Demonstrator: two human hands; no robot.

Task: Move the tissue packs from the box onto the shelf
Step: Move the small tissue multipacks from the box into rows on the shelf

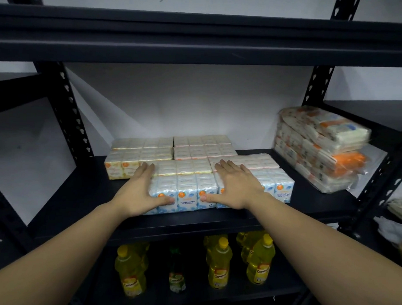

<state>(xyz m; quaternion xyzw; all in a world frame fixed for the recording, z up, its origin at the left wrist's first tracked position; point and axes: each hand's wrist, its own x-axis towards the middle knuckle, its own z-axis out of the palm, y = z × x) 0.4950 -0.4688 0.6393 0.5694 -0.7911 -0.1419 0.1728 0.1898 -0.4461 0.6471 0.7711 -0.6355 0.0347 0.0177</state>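
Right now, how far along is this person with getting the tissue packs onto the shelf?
Well under way. Several flat tissue packs already lie in rows on the black shelf, and a wrapped stack sits at the right. In hand: the left hand and right hand rest flat on the two blue-printed front packs, seemingly squaring them up. The box is out of view, so what remains cannot be told.

Glossy plastic-wrapped tissue packs (187, 188) — matt metal shelf (80, 193)

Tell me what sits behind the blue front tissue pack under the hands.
Behind the blue front tissue pack lie more yellow and pink tissue packs in rows toward the wall. The left hand and right hand hide parts of its top.
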